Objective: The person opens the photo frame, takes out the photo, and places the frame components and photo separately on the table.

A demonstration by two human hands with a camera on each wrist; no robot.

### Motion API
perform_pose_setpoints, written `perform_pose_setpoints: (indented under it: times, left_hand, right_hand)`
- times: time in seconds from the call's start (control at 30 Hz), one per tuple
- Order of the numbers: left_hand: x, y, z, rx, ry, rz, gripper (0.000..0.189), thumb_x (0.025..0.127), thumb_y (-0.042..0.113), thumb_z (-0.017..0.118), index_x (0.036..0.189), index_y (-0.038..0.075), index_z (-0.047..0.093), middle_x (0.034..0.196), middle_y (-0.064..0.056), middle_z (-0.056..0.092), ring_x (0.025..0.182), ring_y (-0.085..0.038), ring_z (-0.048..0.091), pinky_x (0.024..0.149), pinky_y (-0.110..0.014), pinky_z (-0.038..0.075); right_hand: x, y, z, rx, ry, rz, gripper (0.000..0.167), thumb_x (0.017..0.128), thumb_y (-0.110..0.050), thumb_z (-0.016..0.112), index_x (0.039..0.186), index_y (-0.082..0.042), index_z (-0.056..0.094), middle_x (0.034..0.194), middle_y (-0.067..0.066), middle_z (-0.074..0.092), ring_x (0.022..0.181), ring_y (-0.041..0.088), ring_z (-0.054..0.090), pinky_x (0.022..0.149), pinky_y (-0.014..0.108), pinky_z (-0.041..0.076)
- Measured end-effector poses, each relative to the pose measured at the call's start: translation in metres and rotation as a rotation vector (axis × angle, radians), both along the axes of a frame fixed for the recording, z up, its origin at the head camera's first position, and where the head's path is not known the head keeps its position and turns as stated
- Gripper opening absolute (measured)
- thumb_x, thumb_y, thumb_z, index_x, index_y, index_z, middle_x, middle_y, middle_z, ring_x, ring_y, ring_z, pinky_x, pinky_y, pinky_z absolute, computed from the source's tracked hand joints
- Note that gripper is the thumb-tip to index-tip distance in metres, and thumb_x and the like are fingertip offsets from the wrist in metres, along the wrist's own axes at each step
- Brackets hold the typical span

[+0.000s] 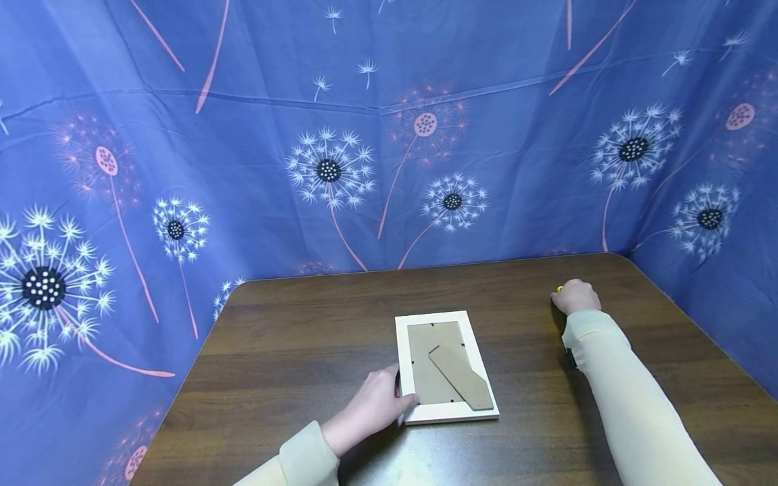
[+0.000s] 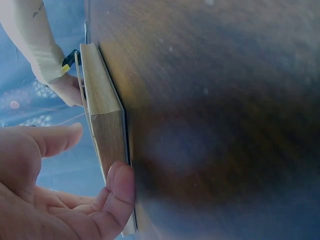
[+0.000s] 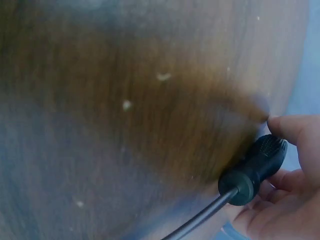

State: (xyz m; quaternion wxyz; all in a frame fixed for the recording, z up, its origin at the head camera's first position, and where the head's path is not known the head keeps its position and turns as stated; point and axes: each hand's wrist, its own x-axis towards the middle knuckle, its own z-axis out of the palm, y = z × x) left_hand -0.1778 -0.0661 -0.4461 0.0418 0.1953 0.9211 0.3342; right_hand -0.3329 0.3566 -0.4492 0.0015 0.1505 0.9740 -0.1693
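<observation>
A white picture frame [image 1: 477,368] lies face down on the table, its backing board [image 1: 419,347] and slanting stand leg [image 1: 464,378] on top. My left hand [image 1: 375,405] is at the frame's near left edge. In the left wrist view, the fingers [image 2: 120,185] bend loosely against the frame's side [image 2: 107,132], and the thumb stands apart above the back. Far to the right, my right hand [image 1: 577,297] is low over the table. It holds a screwdriver by its dark handle [image 3: 255,170]; the metal shaft [image 3: 202,217] points away from the fingers.
The brown wooden table [image 1: 292,331] has rounded far corners. A blue cloth with a dandelion print [image 1: 255,155] hangs behind it and along both sides. In the head view, a bit of yellow [image 1: 560,289] shows beside the right hand.
</observation>
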Motion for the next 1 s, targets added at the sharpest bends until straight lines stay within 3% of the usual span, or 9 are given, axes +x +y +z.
perform_pose_setpoints:
  times: [0.3, 0.53, 0.7, 0.83, 1.0]
  left_hand:
    - [0.000, 0.000, -0.001, -0.005, -0.031, 0.010, 0.037, 0.073, 0.027, 0.079, 0.093, 0.006, 0.057, 0.058, 0.008, 0.048, 0.048, -0.004, 0.044, 0.044, -0.022, 0.038]
    - [0.001, 0.000, -0.002, -0.011, -0.051, 0.021, 0.042, 0.073, 0.029, 0.079, 0.097, 0.004, 0.058, 0.058, 0.007, 0.049, 0.048, -0.004, 0.044, 0.045, -0.022, 0.039]
    - [0.001, 0.001, -0.003, -0.014, -0.044, 0.018, 0.043, 0.072, 0.029, 0.080, 0.099, 0.003, 0.058, 0.059, 0.007, 0.049, 0.050, -0.004, 0.045, 0.046, -0.022, 0.039]
    - [0.000, 0.000, -0.003, -0.028, -0.035, 0.016, 0.044, 0.071, 0.029, 0.080, 0.097, 0.004, 0.057, 0.060, 0.007, 0.049, 0.052, -0.005, 0.046, 0.047, -0.022, 0.040]
    - [-0.002, 0.000, -0.004, -0.042, -0.019, 0.003, 0.046, 0.070, 0.029, 0.080, 0.099, 0.003, 0.056, 0.062, 0.007, 0.050, 0.055, -0.005, 0.046, 0.051, -0.022, 0.041]
  right_hand:
    - [-0.005, -0.003, -0.004, 0.016, -0.001, 0.002, 0.053, 0.091, -0.023, 0.050, 0.111, 0.025, 0.046, 0.108, 0.044, 0.049, 0.097, 0.057, 0.052, 0.077, 0.057, 0.048]
    - [-0.005, -0.003, -0.002, 0.005, 0.036, 0.024, 0.045, 0.089, -0.020, 0.051, 0.103, 0.022, 0.052, 0.105, 0.043, 0.052, 0.094, 0.056, 0.054, 0.075, 0.057, 0.048]
    - [-0.005, -0.006, 0.016, -0.005, 0.073, 0.097, 0.041, 0.091, -0.021, 0.049, 0.092, 0.019, 0.057, 0.091, 0.039, 0.056, 0.085, 0.053, 0.057, 0.069, 0.054, 0.049]
    - [-0.007, -0.014, 0.037, -0.007, 0.090, 0.151, 0.040, 0.093, -0.023, 0.048, 0.080, 0.013, 0.055, 0.075, 0.029, 0.056, 0.071, 0.043, 0.058, 0.060, 0.047, 0.048]
    - [-0.009, -0.026, 0.063, 0.009, 0.146, 0.231, 0.041, 0.094, -0.026, 0.046, 0.078, 0.011, 0.053, 0.072, 0.025, 0.054, 0.067, 0.038, 0.056, 0.060, 0.044, 0.048]
